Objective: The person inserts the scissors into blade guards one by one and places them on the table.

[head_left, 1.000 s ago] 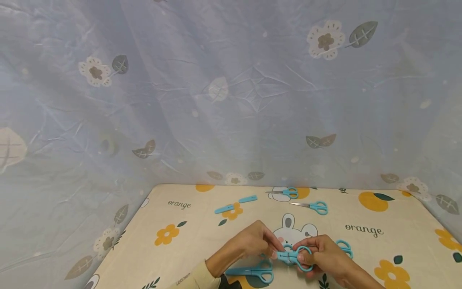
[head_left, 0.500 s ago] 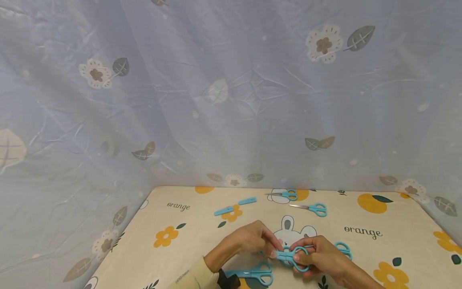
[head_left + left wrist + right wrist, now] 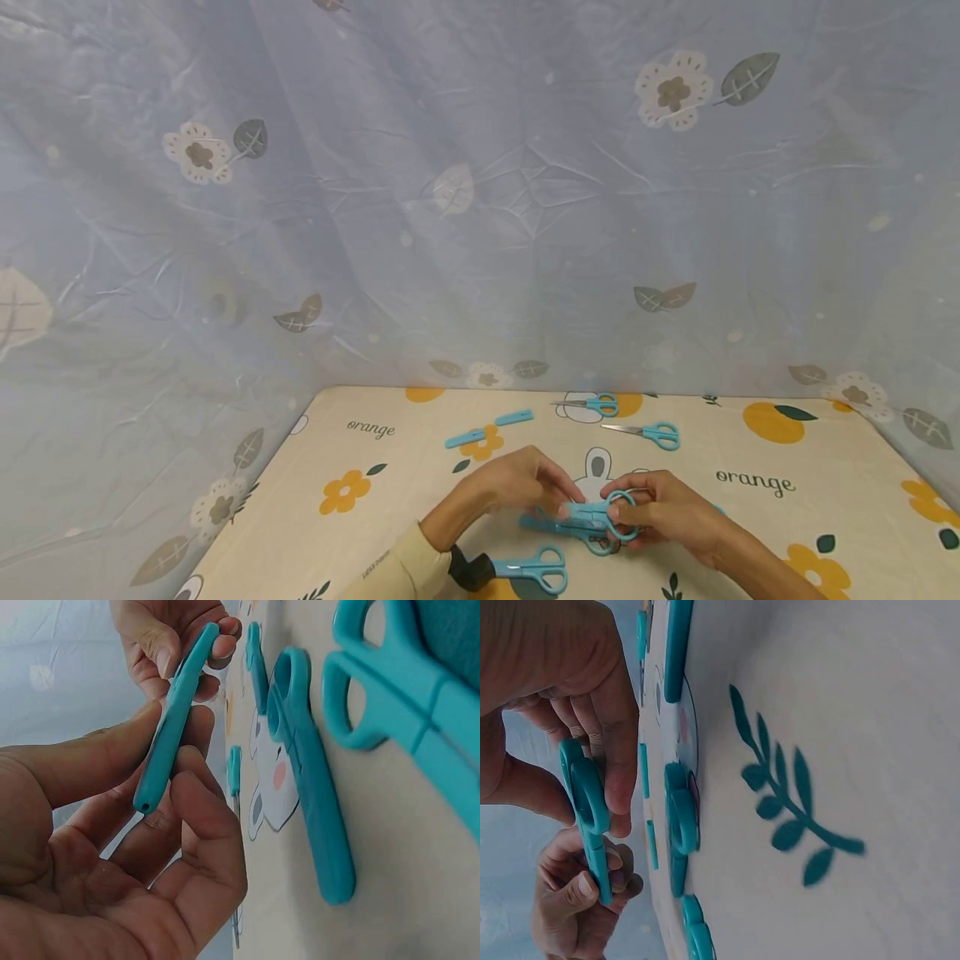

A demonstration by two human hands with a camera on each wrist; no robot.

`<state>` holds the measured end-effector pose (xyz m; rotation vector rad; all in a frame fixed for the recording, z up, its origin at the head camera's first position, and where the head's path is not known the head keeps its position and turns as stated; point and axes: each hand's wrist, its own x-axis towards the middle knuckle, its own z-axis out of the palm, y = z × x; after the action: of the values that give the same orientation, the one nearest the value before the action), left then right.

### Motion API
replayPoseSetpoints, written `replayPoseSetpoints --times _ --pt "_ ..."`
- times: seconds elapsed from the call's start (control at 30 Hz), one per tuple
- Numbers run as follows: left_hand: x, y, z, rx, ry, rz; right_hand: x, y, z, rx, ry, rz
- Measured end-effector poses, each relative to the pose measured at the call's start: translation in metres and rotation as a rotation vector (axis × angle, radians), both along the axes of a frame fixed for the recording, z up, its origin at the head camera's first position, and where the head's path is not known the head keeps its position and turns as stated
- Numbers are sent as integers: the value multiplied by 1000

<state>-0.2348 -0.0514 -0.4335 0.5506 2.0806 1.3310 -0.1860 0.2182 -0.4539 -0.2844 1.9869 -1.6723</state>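
Left hand (image 3: 517, 483): pinching the sheath (image 3: 159, 769) of the held scissors (image 3: 178, 712) between thumb and fingers. Right hand (image 3: 667, 510): pinching their handle (image 3: 592, 802). Held scissors: above the bench (image 3: 412, 475); blades out of sight, outline blurred in the head view.

Lower scissors (image 3: 316, 784): sheathed, lying beneath, partly covered. Near scissors (image 3: 525, 568): tip end hidden behind the black wrist camera (image 3: 472, 573). Side scissors (image 3: 720, 509): a sliver past the right forearm.

Changed since half a second ago: held scissors higher, lower scissors more exposed; side scissors, then showing a handle, nearly covered.

Far side: bare scissors (image 3: 592, 404), second bare scissors (image 3: 651, 432), loose sheath (image 3: 465, 437), second loose sheath (image 3: 514, 417).

Bench: cream, printed. Behind: pale blue-grey curtain (image 3: 450, 258), creased, leaf-patterned.
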Motion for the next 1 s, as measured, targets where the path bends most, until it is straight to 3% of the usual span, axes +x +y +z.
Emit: replayPoseSetpoints --times 0.43,0.67,1.0 --pt "-18 -3 -2 39 -2 33 -20 6 1 34 59 -46" --pt "-26 -5 -7 35 10 73 -27 8 -1 108 83 -68" --pt "-35 -9 -13 45 58 74 -37 3 -7 225 164 -139"
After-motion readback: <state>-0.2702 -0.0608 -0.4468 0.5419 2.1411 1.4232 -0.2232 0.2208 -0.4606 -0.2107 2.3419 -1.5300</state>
